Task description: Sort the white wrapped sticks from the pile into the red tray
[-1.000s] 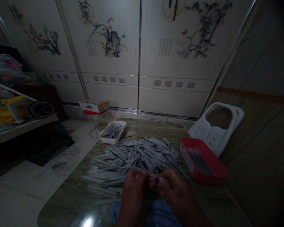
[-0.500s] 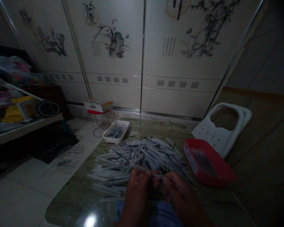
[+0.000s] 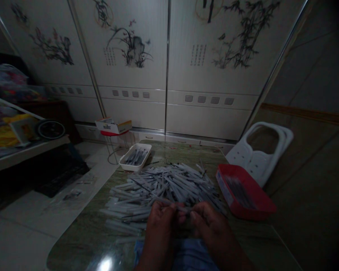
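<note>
Close together at the near side of the table, my left hand (image 3: pixel 161 218) and my right hand (image 3: pixel 207 222) are both closed. A thin, translucent pen-like stick (image 3: pixel 164 201) runs through the fingers of my left hand, and its other end meets my right fingertips. Its exact kind is too dark and blurred to make out. Just beyond my hands spreads a big heap of similar translucent sticks (image 3: pixel 169 180), some with dark parts inside or at the ends.
A white tray (image 3: pixel 121 165) with dark-tipped sticks stands at the table's far left. On the right is a red bin (image 3: pixel 261 210) holding more sticks. A folded white chair (image 3: pixel 243 156) leans behind it. A small stool carries an open box (image 3: pixel 113 128) beyond the table (image 3: pixel 81 233).
The whole view has shifted slightly, so everything sits a little further left. Both hands keep nearly the same pose, holding the stick between them.
</note>
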Available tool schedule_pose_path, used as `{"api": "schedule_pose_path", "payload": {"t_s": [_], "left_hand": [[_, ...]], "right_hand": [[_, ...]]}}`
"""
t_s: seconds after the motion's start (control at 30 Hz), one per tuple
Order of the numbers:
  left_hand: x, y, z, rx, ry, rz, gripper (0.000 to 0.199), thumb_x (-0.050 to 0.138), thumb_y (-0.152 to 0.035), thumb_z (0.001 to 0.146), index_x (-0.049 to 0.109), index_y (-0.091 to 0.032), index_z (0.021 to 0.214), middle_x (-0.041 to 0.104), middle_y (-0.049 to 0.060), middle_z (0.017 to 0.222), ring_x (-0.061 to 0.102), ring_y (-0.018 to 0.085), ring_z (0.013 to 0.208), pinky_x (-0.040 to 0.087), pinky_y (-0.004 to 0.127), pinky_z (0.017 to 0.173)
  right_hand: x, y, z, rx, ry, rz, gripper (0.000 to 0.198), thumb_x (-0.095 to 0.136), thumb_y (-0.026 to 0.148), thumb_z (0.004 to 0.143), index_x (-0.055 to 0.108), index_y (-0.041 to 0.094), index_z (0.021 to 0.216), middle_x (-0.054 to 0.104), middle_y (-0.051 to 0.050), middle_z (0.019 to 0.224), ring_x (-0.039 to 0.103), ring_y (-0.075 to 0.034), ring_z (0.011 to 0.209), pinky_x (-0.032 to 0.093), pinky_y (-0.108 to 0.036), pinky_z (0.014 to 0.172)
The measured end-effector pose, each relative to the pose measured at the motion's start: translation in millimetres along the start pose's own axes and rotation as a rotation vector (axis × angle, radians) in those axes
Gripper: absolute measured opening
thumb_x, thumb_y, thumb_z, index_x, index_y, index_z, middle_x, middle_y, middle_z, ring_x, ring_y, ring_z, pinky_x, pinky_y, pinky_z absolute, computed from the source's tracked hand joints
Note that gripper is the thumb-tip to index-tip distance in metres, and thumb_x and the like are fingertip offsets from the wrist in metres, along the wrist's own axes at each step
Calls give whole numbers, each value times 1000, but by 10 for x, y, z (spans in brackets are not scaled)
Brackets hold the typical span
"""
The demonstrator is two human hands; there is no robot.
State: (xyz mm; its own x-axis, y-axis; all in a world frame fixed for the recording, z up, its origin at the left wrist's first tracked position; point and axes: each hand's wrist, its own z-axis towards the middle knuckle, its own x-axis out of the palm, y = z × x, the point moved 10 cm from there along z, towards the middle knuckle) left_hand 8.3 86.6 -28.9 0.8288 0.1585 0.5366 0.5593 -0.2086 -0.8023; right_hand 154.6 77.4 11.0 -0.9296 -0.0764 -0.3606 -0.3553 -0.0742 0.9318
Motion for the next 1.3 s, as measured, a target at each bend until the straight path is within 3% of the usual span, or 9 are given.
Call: {"api": "schedule_pose_path", "payload": {"t_s": [0.17,0.37,0.47,0.6,0.7,0.87,1.03,1.17,1.3], "left_hand": [[41,2,-9,-8,21,0,28,75,-37,80,55,-19,90,74,8,94,67,16,71,52,31,70],[31,-7,-22,-16,-1,-31,27,74,-38,81,56,-19,89,74,7,90,69,18,75,53,32,71],[30,-26,-25,-7,0,5,28,74,-39,81,57,-19,90,74,7,90,70,19,75,54,32,70],[54,-62,-21,-6,20,59,30,76,-39,78,57,-19,90,73,6,87,69,19,72,53,31,69],[104,-79,-21,-11,68,60,26,73,-39,81,56,-20,89,72,4,84,65,16,66,51,29,66],[272,8,-47,-78,247,63,17,67,-34,87,62,-18,90,66,1,73,58,12,63,45,23,63],[364,222,-123,-237,375,121,25,73,-38,82,68,-14,89,63,3,72,50,9,56,37,20,51],[330,303,-140,-311,342,183,39,75,-52,78,68,-15,88,63,3,67,49,9,50,33,19,46],[217,279,-111,-312,211,260,56,59,-72,81,67,-16,84,62,2,57,48,10,42,30,20,43]], "right_hand": [[1,-32,4,20,-11,13,41,37,48,103,55,23,77,56,3,59,55,-15,55,40,-26,54],[6,72,-3,-30,-6,-77,26,52,45,98,64,22,99,71,-5,90,67,-20,79,48,-29,68],[42,38,-15,-8,-8,-72,37,44,52,100,62,21,90,65,-2,71,63,-17,64,45,-27,58],[136,-113,-20,105,20,106,52,35,64,99,54,22,75,55,3,57,50,-12,45,36,-24,45],[123,-155,-1,144,26,172,56,35,67,98,56,21,74,54,3,56,49,-12,45,36,-24,45],[-48,-117,46,141,-52,256,48,46,65,96,63,22,82,55,2,64,46,-13,51,36,-25,48],[99,-144,25,181,17,554,40,58,59,92,63,21,81,48,5,60,44,-11,52,31,-23,49],[97,-190,-1,227,-32,724,36,68,54,88,66,18,82,48,6,59,42,-9,50,31,-21,49],[-89,-261,-1,264,-197,856,34,74,50,85,70,17,93,54,5,63,38,-5,49,24,-18,45]]}}
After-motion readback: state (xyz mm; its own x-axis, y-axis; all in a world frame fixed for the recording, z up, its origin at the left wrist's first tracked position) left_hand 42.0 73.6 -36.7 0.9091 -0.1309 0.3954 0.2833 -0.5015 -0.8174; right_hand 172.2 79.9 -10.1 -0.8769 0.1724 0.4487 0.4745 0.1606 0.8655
